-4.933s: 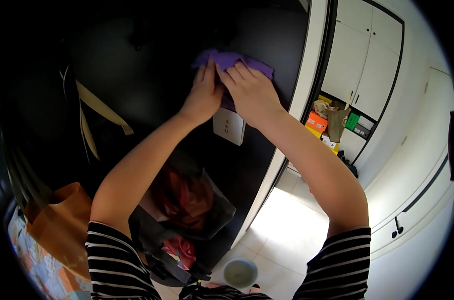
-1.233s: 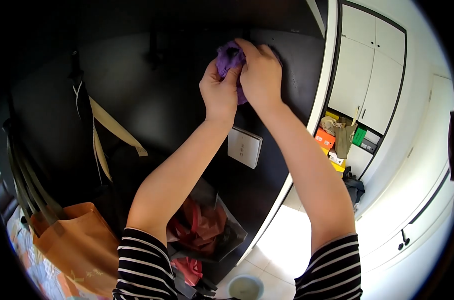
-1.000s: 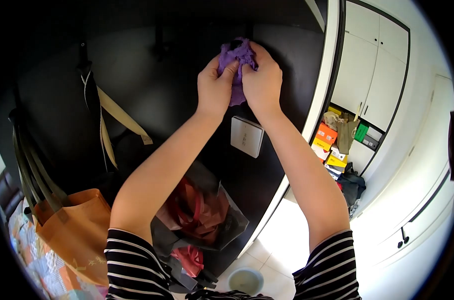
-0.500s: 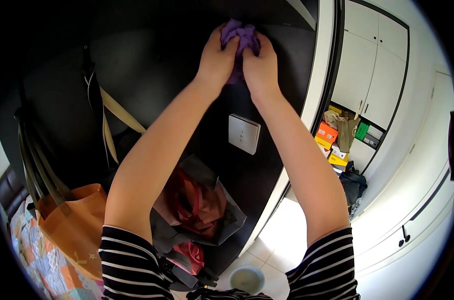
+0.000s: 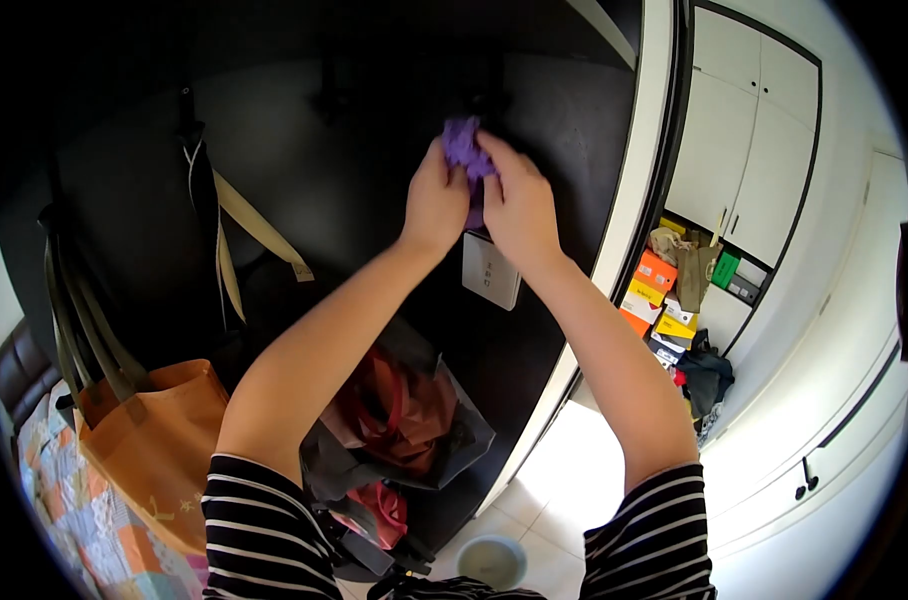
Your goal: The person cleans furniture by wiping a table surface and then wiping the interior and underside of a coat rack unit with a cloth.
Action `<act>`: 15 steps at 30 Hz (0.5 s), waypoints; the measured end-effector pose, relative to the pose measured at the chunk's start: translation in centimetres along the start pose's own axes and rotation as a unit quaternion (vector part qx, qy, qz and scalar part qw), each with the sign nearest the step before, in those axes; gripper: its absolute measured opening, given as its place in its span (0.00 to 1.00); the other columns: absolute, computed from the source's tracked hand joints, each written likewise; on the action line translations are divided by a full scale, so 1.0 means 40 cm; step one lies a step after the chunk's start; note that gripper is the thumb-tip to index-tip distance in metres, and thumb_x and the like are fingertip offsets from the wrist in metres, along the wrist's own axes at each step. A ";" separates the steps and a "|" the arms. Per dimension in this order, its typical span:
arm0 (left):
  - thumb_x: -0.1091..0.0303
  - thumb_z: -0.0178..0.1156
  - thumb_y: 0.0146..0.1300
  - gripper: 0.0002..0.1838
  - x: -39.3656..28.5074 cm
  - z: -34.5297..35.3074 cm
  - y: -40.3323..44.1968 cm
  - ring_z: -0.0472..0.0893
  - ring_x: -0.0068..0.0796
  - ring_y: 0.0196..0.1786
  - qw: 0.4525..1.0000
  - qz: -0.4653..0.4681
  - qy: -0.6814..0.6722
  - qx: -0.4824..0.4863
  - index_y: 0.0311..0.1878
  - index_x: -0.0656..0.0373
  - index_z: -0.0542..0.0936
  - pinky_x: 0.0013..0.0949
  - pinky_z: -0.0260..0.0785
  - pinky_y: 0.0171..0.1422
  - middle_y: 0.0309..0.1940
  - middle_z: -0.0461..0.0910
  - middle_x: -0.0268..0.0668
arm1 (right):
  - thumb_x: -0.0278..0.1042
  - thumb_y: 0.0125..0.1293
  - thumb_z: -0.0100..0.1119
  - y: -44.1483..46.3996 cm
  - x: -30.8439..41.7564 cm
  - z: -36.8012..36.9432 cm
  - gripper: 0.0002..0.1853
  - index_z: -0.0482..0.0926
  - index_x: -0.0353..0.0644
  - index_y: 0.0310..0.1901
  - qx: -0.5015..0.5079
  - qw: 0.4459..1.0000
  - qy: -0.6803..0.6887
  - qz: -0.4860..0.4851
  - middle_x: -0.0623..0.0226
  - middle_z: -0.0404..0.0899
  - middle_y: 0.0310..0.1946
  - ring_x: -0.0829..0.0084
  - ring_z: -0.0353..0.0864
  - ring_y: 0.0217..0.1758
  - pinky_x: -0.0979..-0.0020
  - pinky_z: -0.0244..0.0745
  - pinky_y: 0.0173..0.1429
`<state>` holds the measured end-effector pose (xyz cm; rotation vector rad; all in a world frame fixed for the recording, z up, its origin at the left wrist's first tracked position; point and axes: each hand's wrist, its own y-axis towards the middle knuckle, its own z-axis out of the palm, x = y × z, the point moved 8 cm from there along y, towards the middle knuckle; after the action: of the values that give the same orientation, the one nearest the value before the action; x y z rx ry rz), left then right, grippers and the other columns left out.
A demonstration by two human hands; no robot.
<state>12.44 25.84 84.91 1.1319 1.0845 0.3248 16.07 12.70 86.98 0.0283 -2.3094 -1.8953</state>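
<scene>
A crumpled purple cloth (image 5: 466, 145) is bunched between my two hands, in front of a black panel (image 5: 394, 130). My left hand (image 5: 437, 203) grips it from the left, fingers curled round it. From the right, my right hand (image 5: 519, 205) is closed on the same cloth, its index finger lying over the top. Part of the cloth hangs below the fingers. Just under my hands, a white switch plate (image 5: 491, 272) is fixed to the panel, its top partly covered by my right hand.
An orange tote bag (image 5: 154, 430) and a black-and-beige strap (image 5: 239, 220) hang at the left. Below my arms are dark red bags (image 5: 404, 400). A basin (image 5: 492, 562) stands on the tiled floor. White cabinets (image 5: 739, 140) and stacked shoeboxes (image 5: 654, 275) show through the doorway at the right.
Both hands have come down the panel with the purple cloth, close to the switch plate. Black hooks now show above, where my hands were.
</scene>
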 end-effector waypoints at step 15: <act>0.78 0.50 0.60 0.22 -0.029 0.019 0.203 0.67 0.48 0.65 0.972 0.228 0.060 0.014 0.60 0.61 0.71 0.38 0.61 0.68 0.63 0.67 0.48 | 0.25 0.51 0.57 0.155 0.038 0.013 0.27 0.69 0.37 0.56 -0.013 0.937 -0.293 -0.191 0.54 0.77 0.49 0.58 0.70 0.61 0.61 0.57 0.71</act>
<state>14.87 28.21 92.40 1.3984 0.9255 0.7480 15.02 14.26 93.10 -0.1177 -2.8247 -2.3837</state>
